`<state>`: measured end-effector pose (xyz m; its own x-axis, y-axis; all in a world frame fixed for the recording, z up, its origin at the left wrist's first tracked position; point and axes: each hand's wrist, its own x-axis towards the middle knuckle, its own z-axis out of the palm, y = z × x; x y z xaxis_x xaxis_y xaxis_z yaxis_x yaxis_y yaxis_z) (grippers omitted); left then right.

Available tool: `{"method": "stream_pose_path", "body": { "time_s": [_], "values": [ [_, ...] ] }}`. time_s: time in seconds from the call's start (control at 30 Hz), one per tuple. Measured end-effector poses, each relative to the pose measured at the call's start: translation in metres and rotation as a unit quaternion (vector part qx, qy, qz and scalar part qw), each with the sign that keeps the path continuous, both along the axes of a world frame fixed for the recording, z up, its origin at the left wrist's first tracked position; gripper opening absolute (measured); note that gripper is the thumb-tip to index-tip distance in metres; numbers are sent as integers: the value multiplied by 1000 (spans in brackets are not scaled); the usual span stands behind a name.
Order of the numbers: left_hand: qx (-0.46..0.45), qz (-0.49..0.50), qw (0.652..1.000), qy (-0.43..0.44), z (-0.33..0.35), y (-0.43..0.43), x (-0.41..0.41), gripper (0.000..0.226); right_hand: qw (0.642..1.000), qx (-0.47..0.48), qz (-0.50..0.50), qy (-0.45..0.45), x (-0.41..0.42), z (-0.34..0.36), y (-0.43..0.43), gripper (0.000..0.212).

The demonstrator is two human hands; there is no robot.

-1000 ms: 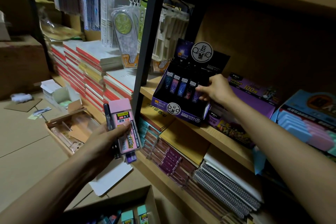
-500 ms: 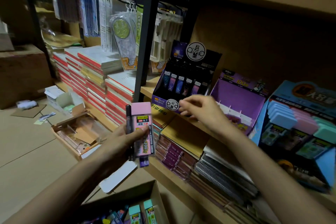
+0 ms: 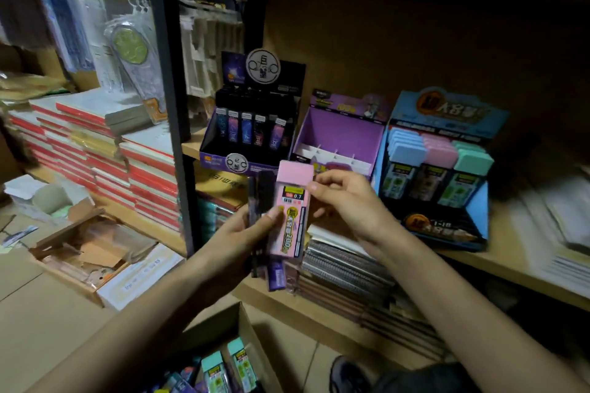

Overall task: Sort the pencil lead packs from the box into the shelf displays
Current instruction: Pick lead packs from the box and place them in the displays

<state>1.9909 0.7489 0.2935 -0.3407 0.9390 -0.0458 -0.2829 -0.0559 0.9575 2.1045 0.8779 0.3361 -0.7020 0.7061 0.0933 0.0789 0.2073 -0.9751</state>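
Fingers [image 3: 332, 182] pinching 1 pink pack [image 3: 289, 220], 3 displays [image 3: 339, 134]

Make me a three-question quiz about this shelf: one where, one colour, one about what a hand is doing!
1. The purple display stands: A) on the floor; B) between the black display and the blue display; C) inside a box.
2. The big pack in the left hand has a cap that is: A) green; B) orange; C) pink.
3. The right hand is: A) pinching the big pack; B) hanging open; C) out of view.
Answers: B, one display stands on each side; C, its top shows pink; A, fingers and thumb grip its upper edge.
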Motion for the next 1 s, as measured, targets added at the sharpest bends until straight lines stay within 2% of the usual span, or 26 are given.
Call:
{"method": "stream_pose_path", "body": {
  "time_s": [0.07, 0.13, 0.27, 0.43, 0.63, 0.73, 0.87, 1.0],
  "values": [
    [2, 14, 1000, -1, 0, 9, 4, 18, 999, 2, -24, 30, 20, 11, 16, 3],
    [5, 23, 1000, -2, -2, 15, 5, 20, 996, 29, -56, 64, 42, 23, 33, 10],
    [3, 11, 1000, -11, -9, 25, 8, 22, 972, 135, -149, 121, 86, 42, 64, 13],
    [-1, 24, 1000, 0, -23, 31, 14, 30, 925, 284, -248, 38, 126, 42, 98, 7],
    [17, 19, 999, -40, -32, 33, 18, 21, 892, 367, -260, -52, 137, 19, 115, 9],
    [21, 21, 998, -56, -34, 32, 19, 19, 890, 375, -252, -54, 137, 13, 118, 15],
    [21, 24, 998, -56, -34, 31, 18, 22, 916, 322, -237, -42, 135, 13, 117, 14],
    [25, 31, 998, -48, -34, 29, 16, 22, 918, 312, -241, -47, 138, 13, 120, 16]
  ]
}}
